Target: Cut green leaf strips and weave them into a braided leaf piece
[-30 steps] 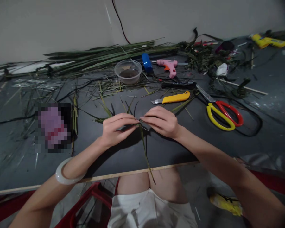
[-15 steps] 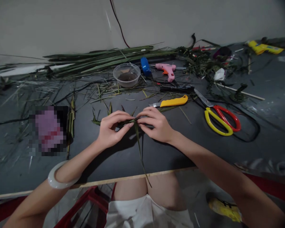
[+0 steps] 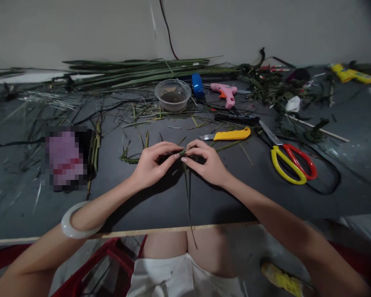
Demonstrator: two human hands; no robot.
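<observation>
My left hand (image 3: 154,163) and my right hand (image 3: 206,162) meet above the dark table, each pinching a woven piece of green leaf strips (image 3: 183,153). Thin strip ends (image 3: 187,194) hang from between my fingertips past the table's front edge. On the left the braided part (image 3: 130,159) sticks out beyond my left hand, with pointed leaf tips. My fingers cover most of the middle of the weave. Just beyond my right hand lies a yellow utility knife (image 3: 231,134), blade pointing left.
Scissors (image 3: 292,163) with red and yellow handles lie at right. Behind are a clear bowl of dark liquid (image 3: 173,103), blue tape roll (image 3: 198,85), pink glue gun (image 3: 225,93) and long green leaves (image 3: 136,70). A blurred purple item (image 3: 64,156) lies left.
The view has shifted slightly. My right thumb has come in to pinch the weave near my left fingertips, and the right fingers are more curled.
</observation>
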